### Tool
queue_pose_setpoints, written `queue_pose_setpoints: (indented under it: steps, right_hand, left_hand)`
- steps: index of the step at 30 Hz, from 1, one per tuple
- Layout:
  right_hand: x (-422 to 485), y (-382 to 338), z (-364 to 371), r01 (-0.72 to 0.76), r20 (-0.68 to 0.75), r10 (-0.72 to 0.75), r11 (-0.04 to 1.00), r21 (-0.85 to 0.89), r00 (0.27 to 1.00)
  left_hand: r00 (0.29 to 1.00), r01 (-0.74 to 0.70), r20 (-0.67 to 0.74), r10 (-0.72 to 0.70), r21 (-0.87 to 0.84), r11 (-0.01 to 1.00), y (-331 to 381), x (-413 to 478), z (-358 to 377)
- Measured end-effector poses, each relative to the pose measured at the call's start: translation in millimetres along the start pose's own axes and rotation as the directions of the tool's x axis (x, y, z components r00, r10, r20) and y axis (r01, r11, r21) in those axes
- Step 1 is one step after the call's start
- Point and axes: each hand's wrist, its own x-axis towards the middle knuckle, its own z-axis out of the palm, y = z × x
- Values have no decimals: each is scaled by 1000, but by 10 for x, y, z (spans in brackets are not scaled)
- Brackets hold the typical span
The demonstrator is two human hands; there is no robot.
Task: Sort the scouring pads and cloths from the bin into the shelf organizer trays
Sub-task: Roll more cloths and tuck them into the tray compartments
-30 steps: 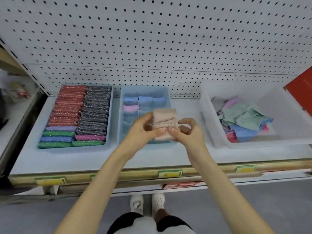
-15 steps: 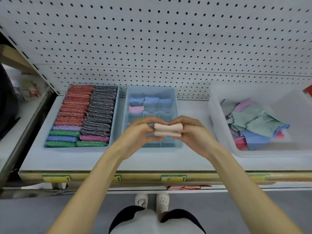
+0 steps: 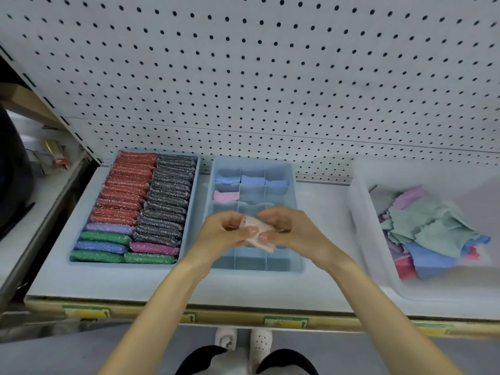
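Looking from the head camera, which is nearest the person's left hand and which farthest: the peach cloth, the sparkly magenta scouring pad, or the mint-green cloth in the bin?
1. The pale peach cloth, pinched by the left hand itself.
2. The sparkly magenta scouring pad, a little to its left.
3. The mint-green cloth, far right, in the clear plastic bin.
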Motion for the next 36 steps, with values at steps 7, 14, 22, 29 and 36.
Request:
queue_pose_setpoints:
  steps: [7,14,22,29,36]
  right_hand:
    - [704,109,-84,41,75,-12,919,-392,997]
    - [1410,387,-67,-112,-262,-211,538,-836,942]
    - [1574,414,108,-71,-89,-121,141,-987,989]
    - [1528,308,-42,-119,-63,141,439,-890,988]
    - [1425,294,-143,-139,-20,201,596,-791,979]
  left_hand:
    - [933,-116,-289,216,325,939,-210,306,-394]
    - [873,-201,-122,472,792,576,-548,608,-586]
    - [880,-103,-33,474,961,258,-670,671,-559]
    - [871,-98,-37,491,964,247,-673,667,-552]
    - [882,-122,-48,468,938,325,-654,655,-561]
